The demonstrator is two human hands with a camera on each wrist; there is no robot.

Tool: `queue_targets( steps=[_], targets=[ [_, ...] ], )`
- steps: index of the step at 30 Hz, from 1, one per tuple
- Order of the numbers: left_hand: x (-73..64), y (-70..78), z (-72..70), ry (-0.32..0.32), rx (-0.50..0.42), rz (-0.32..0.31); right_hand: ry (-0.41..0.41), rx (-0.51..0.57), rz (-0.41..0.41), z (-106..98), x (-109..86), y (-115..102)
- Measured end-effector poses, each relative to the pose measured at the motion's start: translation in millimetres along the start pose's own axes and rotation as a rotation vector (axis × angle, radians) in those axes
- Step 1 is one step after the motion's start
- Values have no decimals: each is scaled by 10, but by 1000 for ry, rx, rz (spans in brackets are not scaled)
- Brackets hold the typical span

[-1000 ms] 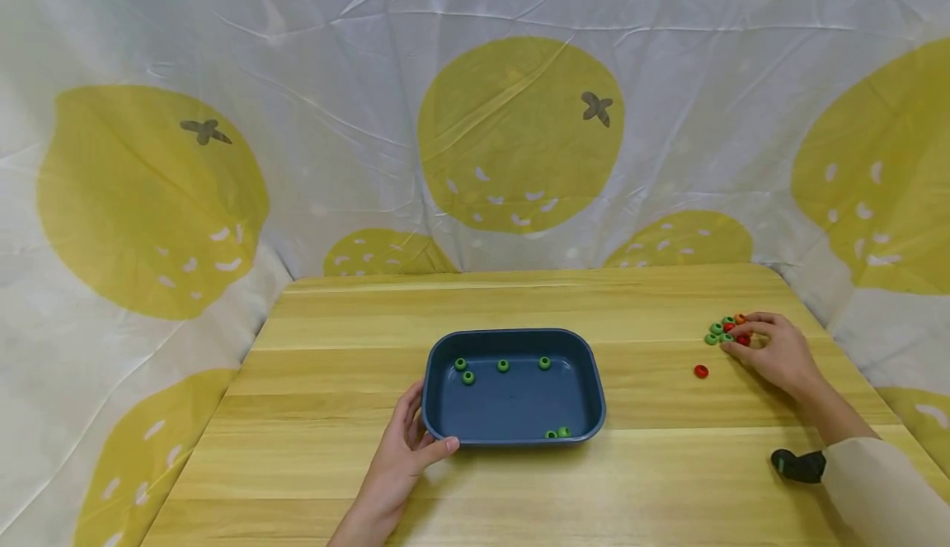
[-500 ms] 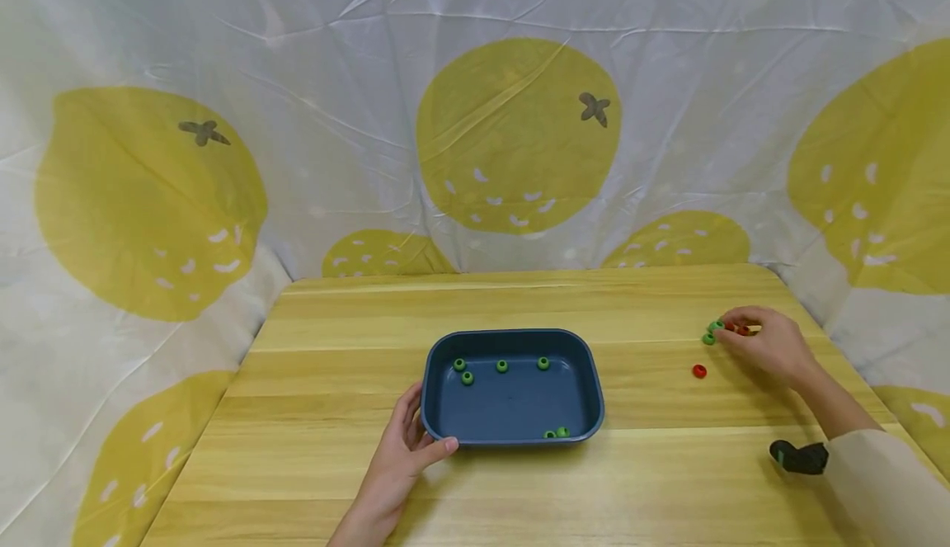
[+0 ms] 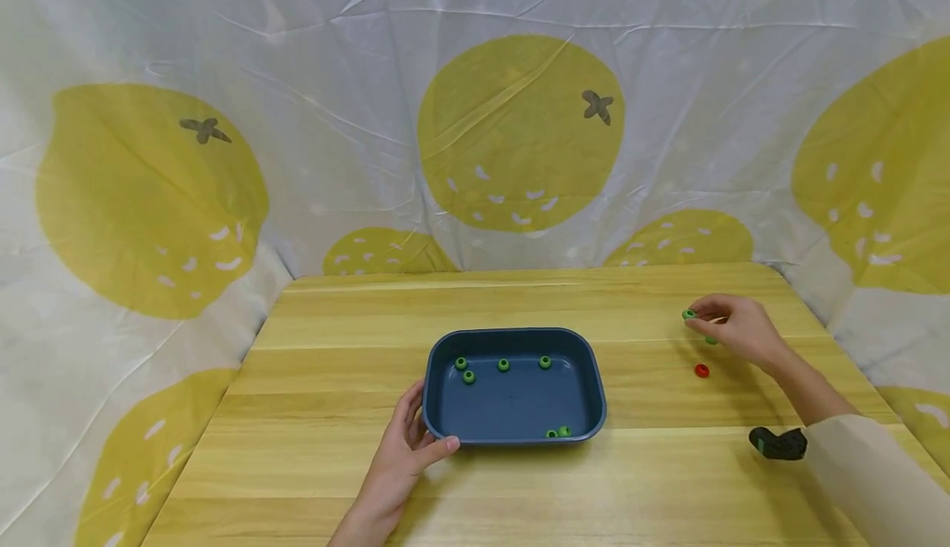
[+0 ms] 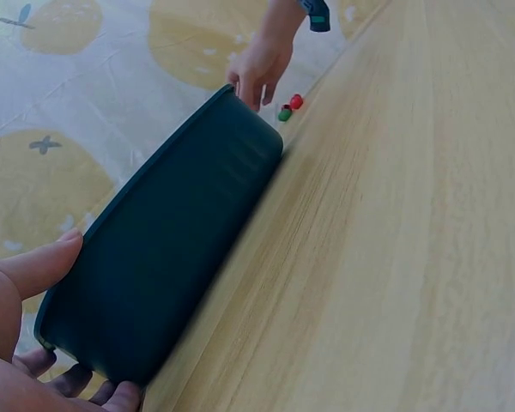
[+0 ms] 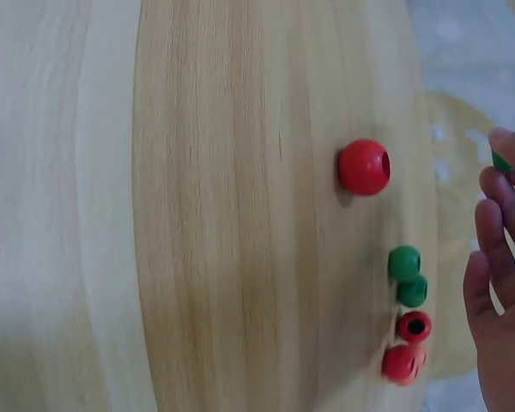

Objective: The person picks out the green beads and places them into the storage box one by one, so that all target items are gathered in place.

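My left hand grips the left end of a dark blue rectangular tray, thumb at the rim and fingers curled along its outer side. Several green beads lie inside. Off to the right, my right hand pinches a green bead between thumb and fingertips, raised over the table. A red bead lies alone below that hand. In the right wrist view, two green beads and a few red and orange ones sit close together; the hand mostly hides these in the head view.
The wooden table ends against a white curtain printed with yellow fruit, which also hangs at both sides. A small black device is at the right sleeve cuff.
My right hand has picked a green bead from the cluster and moved it left and up from the pile. The left hand and the tray stay in place.
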State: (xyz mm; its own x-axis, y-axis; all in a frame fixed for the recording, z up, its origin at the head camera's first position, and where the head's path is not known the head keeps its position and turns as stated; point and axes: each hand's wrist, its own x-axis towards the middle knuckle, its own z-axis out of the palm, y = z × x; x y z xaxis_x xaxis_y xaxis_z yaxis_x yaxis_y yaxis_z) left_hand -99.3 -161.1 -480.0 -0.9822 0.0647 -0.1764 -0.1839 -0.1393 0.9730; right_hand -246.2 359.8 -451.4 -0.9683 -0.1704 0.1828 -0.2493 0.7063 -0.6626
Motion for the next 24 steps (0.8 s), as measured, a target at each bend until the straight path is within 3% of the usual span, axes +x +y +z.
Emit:
queue_targets(
  steps=[11,24],
  targets=[
    [-7,11,12,-8,7,11,-2,-17,-73,126,94,-189],
    [-24,49,35,-5,10,3,-92,20,-110,329,241,-448]
  ],
)
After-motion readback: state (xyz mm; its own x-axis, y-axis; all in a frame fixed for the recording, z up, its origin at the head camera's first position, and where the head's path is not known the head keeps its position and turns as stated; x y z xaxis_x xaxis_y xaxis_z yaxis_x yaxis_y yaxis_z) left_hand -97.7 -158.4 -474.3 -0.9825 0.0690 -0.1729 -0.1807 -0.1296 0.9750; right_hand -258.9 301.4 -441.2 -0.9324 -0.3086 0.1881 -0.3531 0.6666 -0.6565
